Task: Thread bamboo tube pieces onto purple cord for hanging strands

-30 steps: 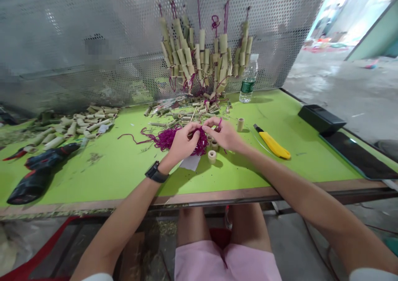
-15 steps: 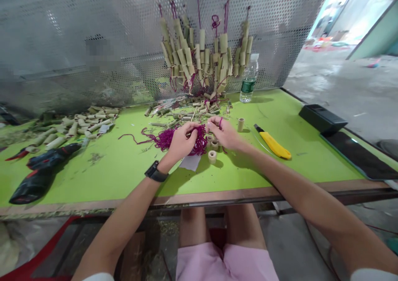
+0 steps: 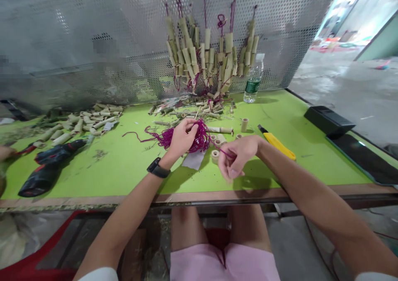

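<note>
A tangled bundle of purple cord (image 3: 200,139) lies on the green table, with a loose tail running left. My left hand (image 3: 184,135) is closed on the bundle's upper part, thumb and fingers pinched together. Nearer the table's front edge, my right hand (image 3: 238,156) is curled around a strand of purple cord, its fingertips pointing down. Just left of it stand several short bamboo rings (image 3: 215,156). A longer bamboo piece (image 3: 222,130) lies behind them, and a bamboo tube (image 3: 244,125) stands upright. A pale paper piece (image 3: 193,160) lies under the bundle.
A yellow-handled knife (image 3: 280,146), black box (image 3: 329,119) and phone (image 3: 362,156) are on the right. A bottle (image 3: 253,80) stands behind, near hanging bamboo strings (image 3: 203,59). At left are a power drill (image 3: 46,169), bamboo pieces (image 3: 90,121) and another person's hand (image 3: 6,153).
My right hand has moved toward me and slightly right, away from my left hand, drawing the cord strand. Another person's hand has appeared at the left edge. The view has shifted slightly.
</note>
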Action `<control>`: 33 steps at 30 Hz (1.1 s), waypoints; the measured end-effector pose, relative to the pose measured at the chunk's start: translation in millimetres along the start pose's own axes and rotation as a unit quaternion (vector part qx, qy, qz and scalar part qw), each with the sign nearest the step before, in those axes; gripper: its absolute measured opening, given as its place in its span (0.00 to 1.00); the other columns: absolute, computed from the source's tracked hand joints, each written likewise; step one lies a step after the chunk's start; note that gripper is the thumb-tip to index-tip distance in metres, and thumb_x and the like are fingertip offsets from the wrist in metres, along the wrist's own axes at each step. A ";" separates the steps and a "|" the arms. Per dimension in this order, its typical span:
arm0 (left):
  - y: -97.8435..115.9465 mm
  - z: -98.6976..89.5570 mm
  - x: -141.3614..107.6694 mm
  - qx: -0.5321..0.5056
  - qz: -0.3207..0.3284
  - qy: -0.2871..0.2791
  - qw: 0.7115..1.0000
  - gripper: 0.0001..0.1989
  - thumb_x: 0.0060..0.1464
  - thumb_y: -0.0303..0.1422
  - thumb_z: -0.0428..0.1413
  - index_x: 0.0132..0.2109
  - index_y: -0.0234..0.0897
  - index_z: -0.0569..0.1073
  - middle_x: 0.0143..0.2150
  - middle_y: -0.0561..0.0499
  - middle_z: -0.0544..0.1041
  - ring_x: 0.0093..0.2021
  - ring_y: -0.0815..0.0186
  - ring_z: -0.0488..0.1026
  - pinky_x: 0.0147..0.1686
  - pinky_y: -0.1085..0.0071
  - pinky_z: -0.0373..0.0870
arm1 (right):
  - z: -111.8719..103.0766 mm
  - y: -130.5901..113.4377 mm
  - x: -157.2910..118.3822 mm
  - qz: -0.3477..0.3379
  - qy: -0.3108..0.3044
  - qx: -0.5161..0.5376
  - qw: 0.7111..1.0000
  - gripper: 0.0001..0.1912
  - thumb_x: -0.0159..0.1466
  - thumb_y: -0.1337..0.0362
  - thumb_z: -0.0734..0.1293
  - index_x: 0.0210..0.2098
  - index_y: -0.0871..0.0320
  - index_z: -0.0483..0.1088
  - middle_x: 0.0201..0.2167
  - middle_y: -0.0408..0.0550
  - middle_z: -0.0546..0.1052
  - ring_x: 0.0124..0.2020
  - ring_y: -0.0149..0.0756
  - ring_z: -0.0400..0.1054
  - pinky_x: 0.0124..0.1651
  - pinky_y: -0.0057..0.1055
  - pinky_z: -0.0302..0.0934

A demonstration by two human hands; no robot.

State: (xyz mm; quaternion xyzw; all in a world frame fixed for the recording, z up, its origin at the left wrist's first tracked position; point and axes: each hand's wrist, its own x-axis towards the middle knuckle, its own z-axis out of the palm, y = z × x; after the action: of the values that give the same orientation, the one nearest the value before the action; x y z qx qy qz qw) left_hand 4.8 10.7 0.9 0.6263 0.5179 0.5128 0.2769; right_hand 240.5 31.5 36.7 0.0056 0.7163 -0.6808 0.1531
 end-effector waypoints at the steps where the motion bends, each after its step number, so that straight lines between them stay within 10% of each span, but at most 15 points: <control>1: 0.4 -0.2 -0.1 -0.006 -0.007 -0.002 1.000 0.08 0.66 0.36 0.61 0.48 0.38 0.78 0.40 0.47 0.87 0.36 0.62 0.83 0.35 0.68 0.76 | 1.2 0.1 1.7 0.007 0.010 -0.013 1.000 0.23 0.64 0.46 0.81 0.40 0.61 0.82 0.23 0.42 0.78 0.20 0.25 0.65 0.21 0.23 0.50; 8: 3.4 -1.5 0.4 -0.038 0.017 -0.015 0.999 0.14 0.63 0.43 0.66 0.47 0.38 0.82 0.39 0.47 0.87 0.37 0.61 0.83 0.37 0.67 0.79 | 1.4 6.6 19.8 -0.182 0.385 0.021 0.905 0.21 0.69 0.46 0.76 0.49 0.57 0.82 0.22 0.35 0.71 0.18 0.22 0.49 0.20 0.25 0.41; 13: 2.7 1.7 0.2 -0.078 0.034 -0.044 0.995 0.14 0.65 0.41 0.64 0.51 0.37 0.82 0.45 0.44 0.88 0.46 0.58 0.85 0.47 0.62 0.83 | -5.5 12.7 27.0 -0.181 0.611 -0.106 0.764 0.14 0.68 0.54 0.77 0.46 0.57 0.81 0.35 0.45 0.82 0.30 0.30 0.71 0.33 0.28 0.66; 17: 4.5 3.6 -1.9 -0.093 0.034 -0.043 0.994 0.13 0.63 0.37 0.65 0.51 0.36 0.81 0.49 0.42 0.88 0.50 0.57 0.86 0.53 0.60 0.83 | -3.7 14.4 30.5 -0.159 0.634 -0.156 0.740 0.09 0.68 0.59 0.75 0.43 0.58 0.80 0.40 0.50 0.83 0.39 0.36 0.76 0.42 0.34 0.73; 33: 8.2 2.1 -4.6 -0.062 0.038 -0.028 0.997 0.11 0.65 0.36 0.63 0.50 0.37 0.83 0.49 0.43 0.88 0.47 0.58 0.85 0.51 0.61 0.83 | 3.6 16.2 34.1 -0.090 0.664 -0.223 0.708 0.18 0.72 0.47 0.72 0.43 0.56 0.81 0.39 0.52 0.83 0.25 0.33 0.63 0.27 0.34 0.55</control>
State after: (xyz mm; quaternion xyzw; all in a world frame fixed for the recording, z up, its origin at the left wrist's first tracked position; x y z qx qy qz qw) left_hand 10.0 4.3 5.8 0.6416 0.4527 0.5363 0.3096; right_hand 212.3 22.3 13.1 0.3573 0.7612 -0.3328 -0.4267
